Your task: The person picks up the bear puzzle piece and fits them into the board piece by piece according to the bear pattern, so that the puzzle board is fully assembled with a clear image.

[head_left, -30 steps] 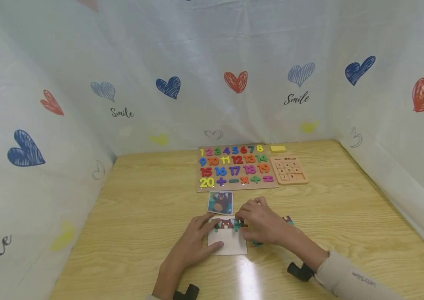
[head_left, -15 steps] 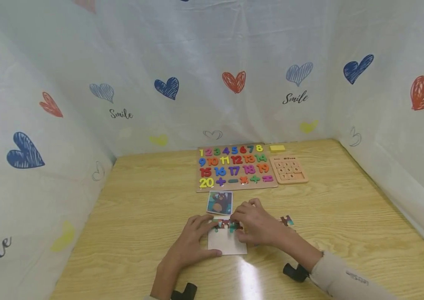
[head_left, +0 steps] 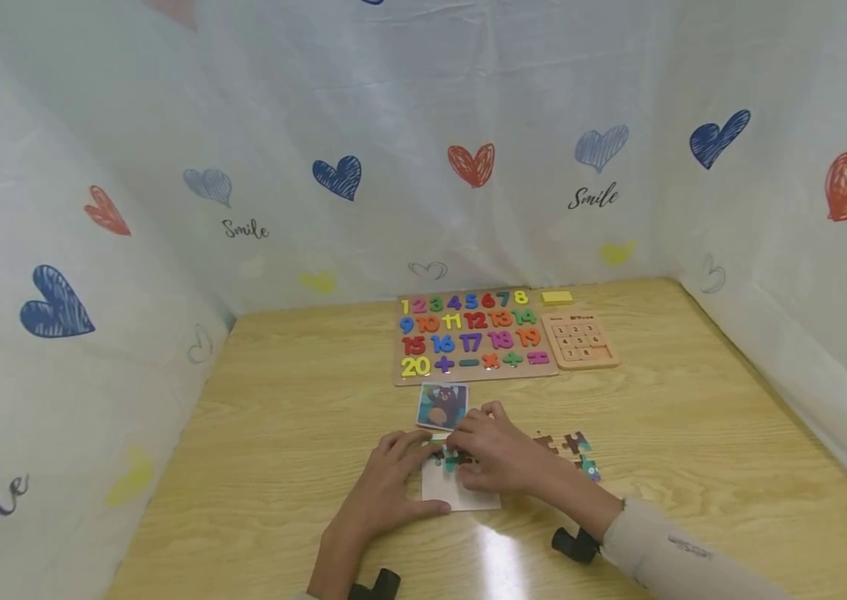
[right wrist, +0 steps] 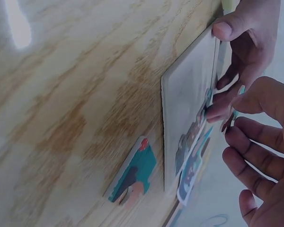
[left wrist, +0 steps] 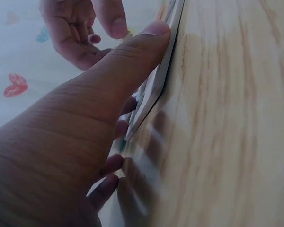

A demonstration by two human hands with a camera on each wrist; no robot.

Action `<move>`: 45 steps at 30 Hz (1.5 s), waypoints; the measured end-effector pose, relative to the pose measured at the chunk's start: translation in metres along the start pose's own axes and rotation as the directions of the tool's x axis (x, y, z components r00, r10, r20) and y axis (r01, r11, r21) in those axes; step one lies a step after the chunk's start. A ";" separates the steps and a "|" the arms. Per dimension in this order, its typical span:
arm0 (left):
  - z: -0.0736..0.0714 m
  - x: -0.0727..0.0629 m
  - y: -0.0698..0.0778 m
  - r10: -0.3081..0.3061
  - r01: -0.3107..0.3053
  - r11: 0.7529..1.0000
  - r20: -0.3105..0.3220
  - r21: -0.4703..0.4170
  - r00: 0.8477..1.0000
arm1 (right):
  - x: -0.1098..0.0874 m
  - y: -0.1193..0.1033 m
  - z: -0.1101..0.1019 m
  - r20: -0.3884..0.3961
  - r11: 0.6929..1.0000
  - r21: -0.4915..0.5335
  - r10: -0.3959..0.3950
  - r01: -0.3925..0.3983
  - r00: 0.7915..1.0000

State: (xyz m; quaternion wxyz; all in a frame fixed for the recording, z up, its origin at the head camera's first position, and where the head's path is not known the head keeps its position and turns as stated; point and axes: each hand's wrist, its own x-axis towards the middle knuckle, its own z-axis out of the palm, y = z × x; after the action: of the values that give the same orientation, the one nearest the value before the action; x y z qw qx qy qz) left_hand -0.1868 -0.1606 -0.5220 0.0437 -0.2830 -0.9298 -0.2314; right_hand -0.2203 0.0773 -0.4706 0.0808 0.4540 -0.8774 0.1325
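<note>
A white puzzle board (head_left: pixel 472 501) lies in front of me, with joined picture pieces (right wrist: pixel 191 137) along its far edge. My left hand (head_left: pixel 386 485) rests at its left side, fingers spread: the thumb lies on the near edge and the fingertips touch the far left part. Over the board's far part, my right hand (head_left: pixel 502 454) pinches a small teal and brown puzzle piece (right wrist: pixel 233 112) between thumb and finger. In the right wrist view this piece is tilted, above the row. Just beyond the board is a bear picture card (head_left: pixel 442 406).
Several loose puzzle pieces (head_left: pixel 576 442) lie right of the board; one teal piece (right wrist: pixel 138 171) shows close in the right wrist view. Farther back are a number board (head_left: pixel 476 379), a wooden sliding number puzzle (head_left: pixel 587 364) and a yellow block (head_left: pixel 557 297). A printed curtain surrounds the table.
My right hand has moved left across the far part of the board, with the puzzle piece in its fingers. More loose pieces now show to its right. My left hand stays nearly still.
</note>
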 end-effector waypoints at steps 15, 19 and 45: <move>0.001 0.002 0.002 -0.023 0.023 1.000 0.025 0.014 0.999 | 0.009 -0.006 0.016 0.018 0.997 -0.071 0.013 -0.011 1.000; 0.000 0.002 0.002 -0.037 0.037 0.999 0.036 -0.002 0.999 | 0.011 -0.009 0.023 0.033 0.993 -0.110 0.033 -0.029 0.999; -0.003 0.001 0.002 -0.046 0.045 0.999 0.038 0.019 0.998 | 0.008 -0.019 0.028 -0.015 0.987 -0.163 -0.015 0.012 1.000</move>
State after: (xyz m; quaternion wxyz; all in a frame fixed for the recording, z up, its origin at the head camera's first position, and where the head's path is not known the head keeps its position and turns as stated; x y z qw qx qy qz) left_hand -0.1863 -0.1600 -0.5188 0.0230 -0.2658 -0.9387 -0.2182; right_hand -0.2098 0.0521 -0.4918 0.1256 0.4507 -0.8815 0.0635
